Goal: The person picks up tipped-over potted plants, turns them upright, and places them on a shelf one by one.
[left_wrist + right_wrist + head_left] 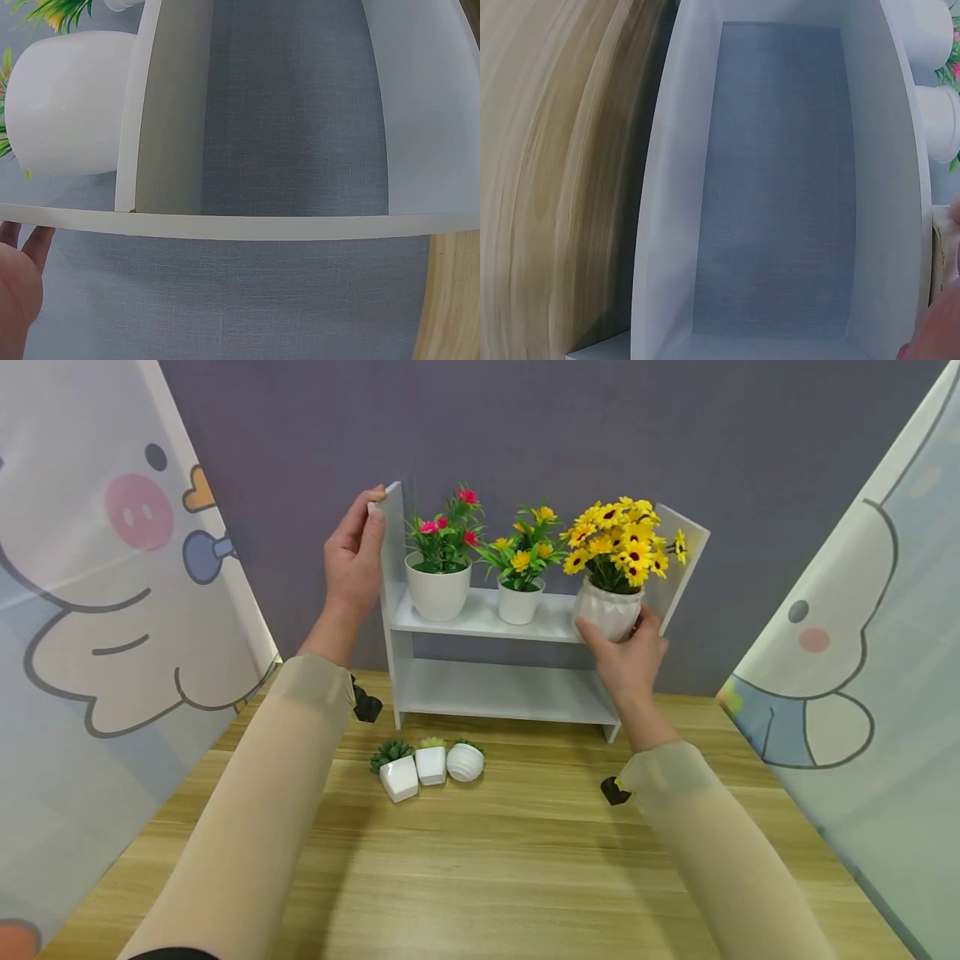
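A white two-tier shelf (pixel 502 689) stands at the back of the table. My left hand (pixel 354 556) grips the upper end of its left side panel (pixel 391 568), thumb toward me and fingertips over the top. With my right hand (pixel 632 658) I hold a ribbed white pot of yellow sunflowers (pixel 609 610) at the right end of the upper board, thumb and fingers on either side of its base. Left of it on that board are a small pot with yellow-orange flowers (pixel 520 605) and a larger white pot with pink flowers (pixel 438 595).
Three small potted succulents lie on the wooden table (pixel 480 868) before the shelf: a square pot (pixel 399 778), another square one (pixel 431 766) and a round ribbed one (pixel 465 763). A grey wall (pixel 525 427) rises behind; printed cloth hangs at both sides.
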The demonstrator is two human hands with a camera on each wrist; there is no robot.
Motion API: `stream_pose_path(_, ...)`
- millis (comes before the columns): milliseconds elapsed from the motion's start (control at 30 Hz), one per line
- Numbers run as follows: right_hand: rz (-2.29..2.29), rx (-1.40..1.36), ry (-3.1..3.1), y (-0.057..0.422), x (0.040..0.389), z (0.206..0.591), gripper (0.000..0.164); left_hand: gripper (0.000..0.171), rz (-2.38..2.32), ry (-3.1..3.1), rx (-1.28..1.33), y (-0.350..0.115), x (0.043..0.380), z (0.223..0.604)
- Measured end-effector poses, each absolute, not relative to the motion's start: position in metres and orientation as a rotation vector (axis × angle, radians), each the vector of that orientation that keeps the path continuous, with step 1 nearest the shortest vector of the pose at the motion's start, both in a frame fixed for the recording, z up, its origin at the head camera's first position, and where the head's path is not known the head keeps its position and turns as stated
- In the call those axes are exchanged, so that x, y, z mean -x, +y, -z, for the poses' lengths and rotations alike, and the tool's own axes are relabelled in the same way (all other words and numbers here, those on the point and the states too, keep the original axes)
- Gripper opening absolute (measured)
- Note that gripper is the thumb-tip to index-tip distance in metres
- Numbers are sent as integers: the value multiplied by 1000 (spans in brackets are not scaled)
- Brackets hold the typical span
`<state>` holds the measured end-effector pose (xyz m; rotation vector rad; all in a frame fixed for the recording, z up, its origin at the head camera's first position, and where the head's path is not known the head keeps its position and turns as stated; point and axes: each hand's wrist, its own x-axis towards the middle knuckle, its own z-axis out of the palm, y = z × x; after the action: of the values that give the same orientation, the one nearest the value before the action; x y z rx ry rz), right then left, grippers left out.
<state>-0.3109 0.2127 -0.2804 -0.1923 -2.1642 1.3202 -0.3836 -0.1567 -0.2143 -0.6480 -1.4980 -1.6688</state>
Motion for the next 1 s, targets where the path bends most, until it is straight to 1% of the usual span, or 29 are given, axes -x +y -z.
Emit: stream_pose_path(1000,-1193,370,-2079,197,329,286,96,36,1669,-1488,644,-157,385,215)
